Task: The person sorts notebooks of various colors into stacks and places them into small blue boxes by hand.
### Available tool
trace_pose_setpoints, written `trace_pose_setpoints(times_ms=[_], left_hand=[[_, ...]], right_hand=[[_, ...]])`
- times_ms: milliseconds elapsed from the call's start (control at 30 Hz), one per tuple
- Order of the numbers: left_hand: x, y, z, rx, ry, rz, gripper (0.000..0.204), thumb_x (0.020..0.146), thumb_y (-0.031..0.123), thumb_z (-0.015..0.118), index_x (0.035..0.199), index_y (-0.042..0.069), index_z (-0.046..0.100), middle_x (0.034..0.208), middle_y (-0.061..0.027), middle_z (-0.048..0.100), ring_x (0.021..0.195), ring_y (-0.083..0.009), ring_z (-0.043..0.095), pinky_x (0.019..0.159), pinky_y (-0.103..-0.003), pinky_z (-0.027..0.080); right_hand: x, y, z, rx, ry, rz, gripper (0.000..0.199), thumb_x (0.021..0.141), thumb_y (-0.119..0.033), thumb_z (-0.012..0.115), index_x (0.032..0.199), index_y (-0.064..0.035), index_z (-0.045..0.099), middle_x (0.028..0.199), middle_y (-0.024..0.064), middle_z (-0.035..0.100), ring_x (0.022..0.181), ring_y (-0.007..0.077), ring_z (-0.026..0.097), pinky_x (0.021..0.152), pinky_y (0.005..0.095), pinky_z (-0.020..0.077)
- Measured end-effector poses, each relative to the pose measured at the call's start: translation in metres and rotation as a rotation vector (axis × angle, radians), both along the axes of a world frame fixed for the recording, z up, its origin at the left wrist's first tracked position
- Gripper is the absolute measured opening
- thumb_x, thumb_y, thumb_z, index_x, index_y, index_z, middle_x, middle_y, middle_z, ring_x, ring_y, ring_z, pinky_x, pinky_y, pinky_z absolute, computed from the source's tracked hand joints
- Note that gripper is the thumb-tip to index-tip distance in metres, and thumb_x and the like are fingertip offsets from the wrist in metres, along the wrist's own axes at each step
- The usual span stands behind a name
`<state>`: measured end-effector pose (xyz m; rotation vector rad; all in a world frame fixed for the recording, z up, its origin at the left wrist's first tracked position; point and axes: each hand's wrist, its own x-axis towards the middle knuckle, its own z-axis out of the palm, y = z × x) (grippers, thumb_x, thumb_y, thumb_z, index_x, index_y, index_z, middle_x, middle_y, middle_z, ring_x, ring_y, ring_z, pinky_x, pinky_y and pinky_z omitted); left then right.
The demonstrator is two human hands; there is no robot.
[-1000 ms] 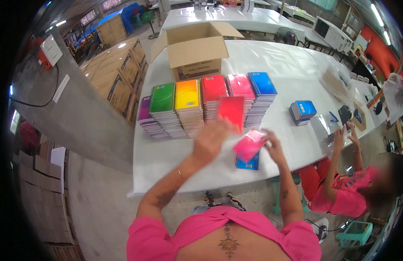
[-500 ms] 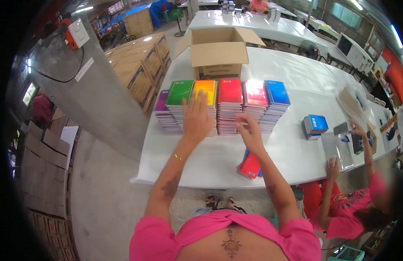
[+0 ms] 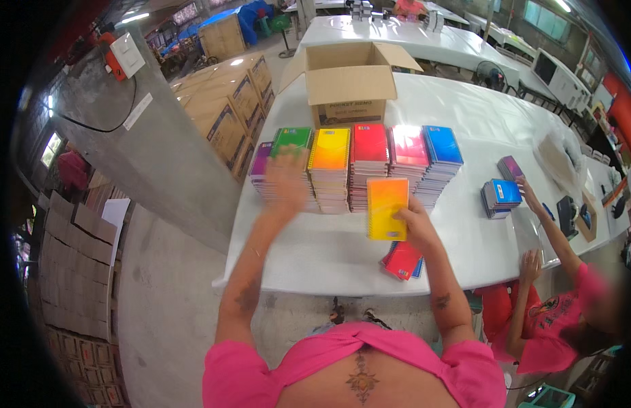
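My right hand (image 3: pixel 419 223) grips a yellow spiral notebook (image 3: pixel 387 207) by its right edge, above the table in front of the stacks. My left hand (image 3: pixel 286 182), blurred by motion, is over the front of the green notebook stack (image 3: pixel 293 138), its fingers stretched out. Whether it touches the stack I cannot tell. Beside that stand a yellow stack (image 3: pixel 329 153), a red stack (image 3: pixel 370 144), a pinkish-red stack (image 3: pixel 409 145) and a blue stack (image 3: pixel 443 145). A purple stack (image 3: pixel 261 153) is at the far left. Below my right hand lie loose red notebooks (image 3: pixel 402 262) with blue ones partly under them.
An open cardboard box (image 3: pixel 349 85) stands behind the stacks on the white table (image 3: pixel 315 255). At right, a co-worker's hand (image 3: pixel 529 195) is by a small blue notebook stack (image 3: pixel 501 194) and a purple notebook (image 3: pixel 510 167). Closed cartons (image 3: pixel 213 122) and a concrete pillar (image 3: pixel 172 149) are left.
My right hand now holds a yellow notebook in front of the stacks. My left hand has moved left, from the yellow stack to the green one. A purple notebook has appeared by the co-worker's hand.
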<state>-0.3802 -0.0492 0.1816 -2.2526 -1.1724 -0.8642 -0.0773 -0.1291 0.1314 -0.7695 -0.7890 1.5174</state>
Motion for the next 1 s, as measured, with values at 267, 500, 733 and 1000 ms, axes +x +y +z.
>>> trace_pose_setpoints(times_ms=[267,500,733,1000], left_hand=[[0.024,-0.022,0.061,-0.066,-0.261,-0.01,0.035,0.091,0.007,0.055,0.125,0.005,0.061,0.101,-0.0128,0.071,0.088,-0.0296,0.068,0.074,-0.042,0.053],[0.13,-0.069,0.015,-1.202,-0.129,-0.343,0.05,0.098,0.045,0.052,0.092,0.0,0.072,0.072,-0.0229,0.065,0.068,-0.035,0.067,0.066,-0.045,0.052],[0.224,-0.092,-0.112,-1.117,0.071,-0.279,0.052,0.098,0.048,0.05,0.101,0.0,0.071,0.082,-0.0229,0.07,0.077,-0.0426,0.069,0.074,-0.052,0.054],[0.116,-0.029,-0.036,-0.235,-0.466,-0.162,0.033,0.086,0.01,0.062,0.118,0.002,0.063,0.11,-0.0174,0.066,0.103,-0.0347,0.061,0.094,-0.045,0.046]], right_hand=[[0.048,-0.049,-0.081,0.493,-2.006,0.387,0.02,0.079,-0.006,0.064,0.098,-0.0126,0.064,0.11,0.0079,0.063,0.117,0.0292,0.058,0.114,0.0579,0.0269],[0.065,-0.047,-0.081,0.522,-1.275,-0.332,0.039,0.081,0.003,0.062,0.116,-0.0125,0.064,0.134,0.0163,0.052,0.129,0.0367,0.047,0.11,0.0508,0.0347],[0.062,0.0,-0.01,0.369,-0.59,-0.718,0.022,0.089,-0.001,0.06,0.109,-0.0063,0.065,0.123,0.0117,0.058,0.115,0.0227,0.056,0.095,0.0355,0.0463],[0.002,0.035,0.034,0.822,-1.301,-0.599,0.032,0.081,-0.003,0.067,0.113,-0.0079,0.066,0.123,0.0121,0.062,0.116,0.0319,0.057,0.099,0.0449,0.0422]])
